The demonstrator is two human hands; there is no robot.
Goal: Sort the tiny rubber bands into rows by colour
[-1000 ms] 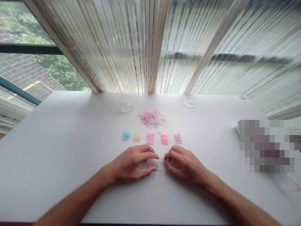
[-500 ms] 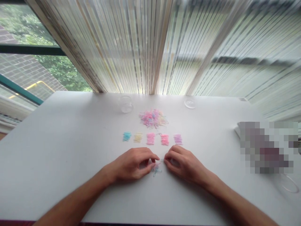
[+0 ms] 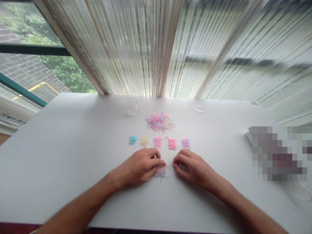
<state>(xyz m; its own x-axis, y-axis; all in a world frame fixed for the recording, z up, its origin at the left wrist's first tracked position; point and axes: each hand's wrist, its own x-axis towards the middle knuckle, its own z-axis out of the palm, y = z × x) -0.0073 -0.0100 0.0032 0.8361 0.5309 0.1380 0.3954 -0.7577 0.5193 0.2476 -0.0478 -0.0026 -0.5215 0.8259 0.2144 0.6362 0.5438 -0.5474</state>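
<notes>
A small loose pile of thin pastel pieces, looped like tiny pins [image 3: 162,174], lies on the white table between my hands. My left hand [image 3: 140,165] rests at the pile's left side, thumb and forefinger apart and touching its edge. Across from it, my right hand [image 3: 188,164] has its fingertips pinched together at a thin pale pin-like piece [image 3: 171,164], which is too small to make out well. Beyond my hands is a row of sorted bundles: blue [image 3: 133,140], yellow [image 3: 144,141], light pink [image 3: 157,143], coral pink [image 3: 172,144] and purple [image 3: 186,143].
A larger mixed pile of pastel pieces [image 3: 160,122] lies behind the row. Near the back edge stand a clear container [image 3: 132,108] and a clear round lid [image 3: 199,107]. A blurred-out object [image 3: 275,152] is at the right. A striped curtain [image 3: 136,48] hangs behind the table.
My right hand has drawn slightly right, away from the small pile. The left fingers have spread a little over the pile's edge. The whole view has shifted slightly.
</notes>
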